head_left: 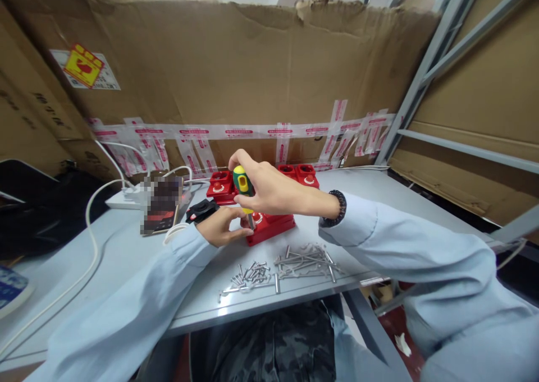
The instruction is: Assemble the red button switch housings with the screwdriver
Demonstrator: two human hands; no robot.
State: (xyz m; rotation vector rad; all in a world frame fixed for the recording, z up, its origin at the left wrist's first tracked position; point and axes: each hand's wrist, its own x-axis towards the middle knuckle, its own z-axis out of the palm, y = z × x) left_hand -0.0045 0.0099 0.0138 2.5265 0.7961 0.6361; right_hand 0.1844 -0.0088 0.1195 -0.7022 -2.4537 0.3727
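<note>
A screwdriver (242,181) with a green and yellow handle stands nearly upright, its tip down at the left end of a red plastic housing (273,233). My right hand (273,190) is closed around its handle from above. Low on the left, my left hand (221,226) has thumb and fingers closed on the end of that housing, close beside the screwdriver's shaft. The exact contact of the tip is hidden by my fingers. Behind my hands lie more red housings (219,187) with round openings, some of them at the right (306,175).
Small screws (251,274) and longer metal pins (305,261) lie in loose piles near the table's front edge. On the left are a phone (162,205), a white power strip (124,199), white cables and a black object (202,210). Cardboard (252,68) walls the back; a metal frame (421,84) rises right.
</note>
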